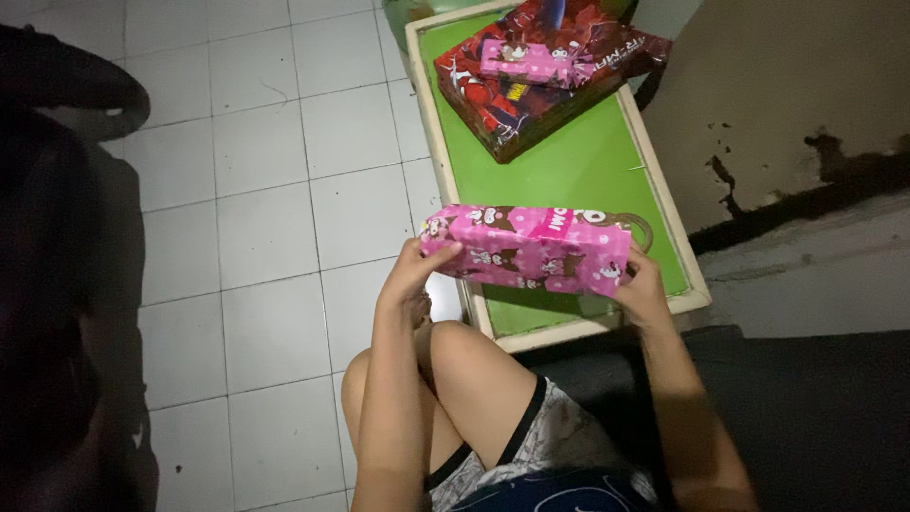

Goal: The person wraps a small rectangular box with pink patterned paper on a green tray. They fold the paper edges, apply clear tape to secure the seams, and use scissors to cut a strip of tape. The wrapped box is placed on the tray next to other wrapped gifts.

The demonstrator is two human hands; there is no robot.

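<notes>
I see my left hand (pixel 409 275) and my right hand (pixel 643 289) holding a pink wrapped box (pixel 526 248) by its two ends, over a green table (pixel 578 166). Farther back on the table sits a red wrapped box (pixel 531 100) with a small pink box (pixel 536 62) on top.

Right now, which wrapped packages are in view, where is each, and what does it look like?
Pink box: held at both ends by left hand and right hand; long, cartoon-patterned wrap.
Red box: far end of green table; large, flat, dark red wrap.
Small pink box: on the red box; slim.
</notes>
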